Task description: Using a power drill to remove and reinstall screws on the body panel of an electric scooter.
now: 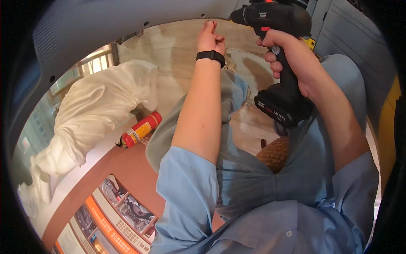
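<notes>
Head view: the drill, black with a red switch, is up at the top right, its body level and its nose pointing left, close to the lower edge of the grey panel. The right grip is closed around its handle, with the battery hanging below, over the person's lap. To the left of the drill's nose, the left grip is raised near the panel edge, fingers drawn together; whether they pinch anything small I cannot tell. Holes dot the panel's edge, one just above those fingers. A black wristband circles the left wrist.

Below are the person's blue trousers, a brown textured thing showing between the legs, and pale floor. Left of the legs, a red extinguisher lies tilted, near white cloth in folds. Farther down at the left is a printed board with photos and an orange band.
</notes>
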The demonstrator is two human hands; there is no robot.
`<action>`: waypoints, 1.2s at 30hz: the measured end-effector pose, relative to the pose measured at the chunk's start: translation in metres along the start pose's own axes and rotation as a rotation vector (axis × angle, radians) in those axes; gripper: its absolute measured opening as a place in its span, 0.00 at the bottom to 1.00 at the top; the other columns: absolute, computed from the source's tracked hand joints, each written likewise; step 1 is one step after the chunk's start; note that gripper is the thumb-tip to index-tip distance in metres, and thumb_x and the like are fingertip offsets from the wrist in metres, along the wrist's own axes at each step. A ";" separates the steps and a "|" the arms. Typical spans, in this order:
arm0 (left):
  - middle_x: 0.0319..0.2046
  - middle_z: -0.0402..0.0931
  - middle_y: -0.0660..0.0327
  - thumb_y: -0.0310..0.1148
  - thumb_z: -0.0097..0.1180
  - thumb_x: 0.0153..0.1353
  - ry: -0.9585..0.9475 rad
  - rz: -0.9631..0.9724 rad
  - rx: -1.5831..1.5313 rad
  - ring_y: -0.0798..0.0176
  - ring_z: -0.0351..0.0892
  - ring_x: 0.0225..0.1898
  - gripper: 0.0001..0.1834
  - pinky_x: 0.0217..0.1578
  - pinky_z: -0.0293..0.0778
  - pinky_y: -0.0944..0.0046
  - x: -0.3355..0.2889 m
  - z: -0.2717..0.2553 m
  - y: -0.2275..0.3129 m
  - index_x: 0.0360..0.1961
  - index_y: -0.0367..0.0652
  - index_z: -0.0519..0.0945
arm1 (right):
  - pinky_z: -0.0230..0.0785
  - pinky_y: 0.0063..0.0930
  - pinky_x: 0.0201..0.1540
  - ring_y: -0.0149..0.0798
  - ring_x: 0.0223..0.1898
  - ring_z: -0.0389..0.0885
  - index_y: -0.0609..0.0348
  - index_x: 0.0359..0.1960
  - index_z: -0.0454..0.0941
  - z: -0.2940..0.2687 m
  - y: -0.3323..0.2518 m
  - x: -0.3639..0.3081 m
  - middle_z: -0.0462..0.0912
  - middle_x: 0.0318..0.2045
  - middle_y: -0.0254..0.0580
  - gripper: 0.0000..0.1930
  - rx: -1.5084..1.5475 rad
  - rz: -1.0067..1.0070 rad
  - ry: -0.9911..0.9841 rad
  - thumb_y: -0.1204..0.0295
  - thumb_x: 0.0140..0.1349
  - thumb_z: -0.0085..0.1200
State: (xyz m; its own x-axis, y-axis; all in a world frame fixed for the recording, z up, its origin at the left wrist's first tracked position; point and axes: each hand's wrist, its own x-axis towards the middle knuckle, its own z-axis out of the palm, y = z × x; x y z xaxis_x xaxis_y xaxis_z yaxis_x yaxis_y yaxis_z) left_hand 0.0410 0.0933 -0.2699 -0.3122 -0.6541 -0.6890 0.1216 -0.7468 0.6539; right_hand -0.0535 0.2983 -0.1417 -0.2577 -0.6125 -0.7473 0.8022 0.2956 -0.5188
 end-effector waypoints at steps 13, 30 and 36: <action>0.36 0.77 0.49 0.26 0.51 0.55 0.148 0.948 2.125 0.50 0.79 0.36 0.34 0.37 0.76 0.56 -0.035 0.001 -0.002 0.65 0.43 0.59 | 0.61 0.18 0.21 0.20 0.16 0.63 0.58 0.37 0.73 -0.006 0.007 0.005 0.69 0.19 0.26 0.14 0.133 0.042 -0.001 0.64 0.52 0.51; 0.36 0.78 0.39 0.26 0.49 0.55 0.035 0.657 2.324 0.44 0.80 0.40 0.23 0.43 0.76 0.54 -0.059 0.048 0.026 0.51 0.21 0.68 | 0.61 0.17 0.20 0.20 0.15 0.63 0.60 0.36 0.73 -0.005 -0.002 0.000 0.68 0.19 0.28 0.13 0.246 -0.019 -0.049 0.66 0.52 0.50; 0.33 0.81 0.48 0.28 0.54 0.51 -0.042 0.738 1.903 0.45 0.80 0.39 0.09 0.43 0.75 0.53 -0.045 0.001 0.040 0.33 0.41 0.84 | 0.63 0.11 0.12 0.16 0.11 0.62 0.66 0.37 0.66 0.005 -0.088 -0.043 0.68 0.16 0.26 0.12 0.327 -0.231 -0.128 0.70 0.55 0.47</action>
State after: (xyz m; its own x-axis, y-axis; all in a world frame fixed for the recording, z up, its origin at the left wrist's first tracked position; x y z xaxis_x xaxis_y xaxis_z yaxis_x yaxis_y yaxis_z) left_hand 0.0586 0.0925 -0.2122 -0.6954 -0.6883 -0.2066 -0.7187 0.6656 0.2011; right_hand -0.1104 0.2952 -0.0616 -0.3989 -0.7274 -0.5583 0.8650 -0.0963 -0.4924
